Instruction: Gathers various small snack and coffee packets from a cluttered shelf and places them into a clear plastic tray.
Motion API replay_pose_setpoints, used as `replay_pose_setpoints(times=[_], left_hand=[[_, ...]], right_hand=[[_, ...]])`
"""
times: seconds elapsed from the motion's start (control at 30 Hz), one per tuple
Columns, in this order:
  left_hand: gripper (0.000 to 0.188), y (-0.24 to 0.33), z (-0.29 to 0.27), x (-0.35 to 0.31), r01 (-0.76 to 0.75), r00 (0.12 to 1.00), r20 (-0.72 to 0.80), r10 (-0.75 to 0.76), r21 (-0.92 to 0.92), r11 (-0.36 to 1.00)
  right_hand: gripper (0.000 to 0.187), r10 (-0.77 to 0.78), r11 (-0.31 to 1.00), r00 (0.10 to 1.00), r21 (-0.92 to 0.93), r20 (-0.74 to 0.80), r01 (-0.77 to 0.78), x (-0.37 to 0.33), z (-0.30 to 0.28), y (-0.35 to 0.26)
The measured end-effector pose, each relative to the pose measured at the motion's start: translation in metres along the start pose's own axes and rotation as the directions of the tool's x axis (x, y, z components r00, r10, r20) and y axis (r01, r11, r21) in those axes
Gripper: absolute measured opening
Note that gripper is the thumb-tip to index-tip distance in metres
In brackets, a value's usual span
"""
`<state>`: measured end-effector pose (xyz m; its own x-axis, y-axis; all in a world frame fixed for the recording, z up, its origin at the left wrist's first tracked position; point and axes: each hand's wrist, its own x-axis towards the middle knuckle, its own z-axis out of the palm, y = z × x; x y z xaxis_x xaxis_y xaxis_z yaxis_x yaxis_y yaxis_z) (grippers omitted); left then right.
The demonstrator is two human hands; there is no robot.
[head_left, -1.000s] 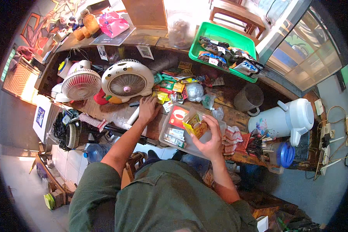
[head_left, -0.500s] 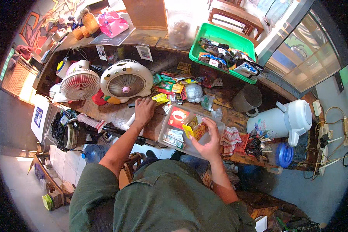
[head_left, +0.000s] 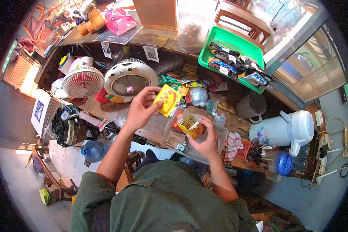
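Packet (head_left: 169, 99): yellow, flat and tilted, raised near the middle of the frame, above the counter (head_left: 236, 124).
Left hand (head_left: 144, 108): left of centre, thumb and fingers pinched together on the packet's left edge.
Right hand (head_left: 205, 142): right of and below centre, curled only part way, thumb and fingers set apart by the carton's width as they grip it.
Carton (head_left: 191, 128): yellow, its top open, just below and right of the packet, over the tub.
Tub (head_left: 222, 133): clear plastic, centre of the frame, with a red item and pale packs in its left part.
Sachets (head_left: 176, 80): a mixed, colourful heap behind the packet, upper centre.
Round fan (head_left: 129, 82): white, upper left of centre.
Tray (head_left: 239, 41): green, upper right, holding dark packs (head_left: 229, 58).
Flask (head_left: 279, 129): pale blue, lying at the right.
Cloth (head_left: 233, 146): striped, just right of the tub.
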<state>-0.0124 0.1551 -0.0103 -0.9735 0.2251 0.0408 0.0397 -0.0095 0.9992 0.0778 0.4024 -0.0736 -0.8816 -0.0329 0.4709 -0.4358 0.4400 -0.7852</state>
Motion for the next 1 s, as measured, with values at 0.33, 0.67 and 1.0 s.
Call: replay_pose_setpoints(times=[0.33, 0.67, 1.0], left_hand=[[0.029, 0.050, 0.020, -0.004, -0.275, 0.910, 0.414, 0.024, 0.558, 0.783], [0.027, 0.054, 0.027, 0.015, -0.421, 0.829, 0.559, 0.006, 0.618, 0.664], [0.024, 0.062, 0.053, 0.017, -0.440, 0.884, 0.459, 0.095, 0.743, 0.505]], right_hand=[[0.060, -0.131, 0.988, 0.990, -0.082, 0.046, 0.134, 0.010, 0.005, -0.001], [0.062, -0.144, 0.986, 0.988, -0.082, 0.055, 0.148, 0.011, 0.005, 0.000], [0.062, -0.097, 0.986, 0.995, -0.136, 0.033, 0.100, 0.006, 0.003, 0.007]])
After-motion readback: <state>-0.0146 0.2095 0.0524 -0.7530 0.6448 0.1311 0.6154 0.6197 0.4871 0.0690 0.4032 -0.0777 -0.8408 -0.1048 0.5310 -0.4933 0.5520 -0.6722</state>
